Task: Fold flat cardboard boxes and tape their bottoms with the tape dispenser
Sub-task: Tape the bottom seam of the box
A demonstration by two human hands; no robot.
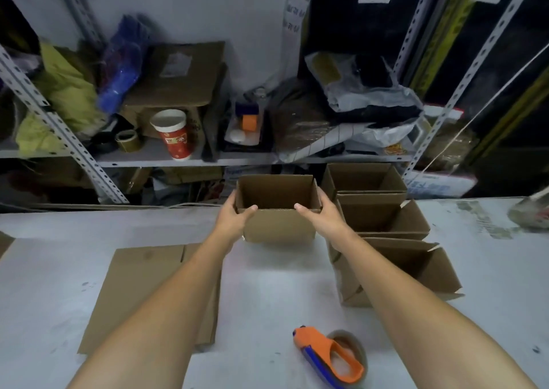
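Left grip [234, 213] and right grip [322, 213] clamp the open box [279, 225] by its sides, far across the counter [267, 284]; it seems empty, like three boxes [383, 219] beside it; the tape dispenser [328, 356] lies nearer

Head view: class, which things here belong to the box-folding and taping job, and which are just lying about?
Job: box gripped by left hand and right hand, flat cardboard, tape dispenser, folded boxes at right.
Lying about: red cup, tape roll, blue bag, grey mailer bags, on the shelf.

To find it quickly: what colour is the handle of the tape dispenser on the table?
The tape dispenser handle is orange, seen best in the head view.
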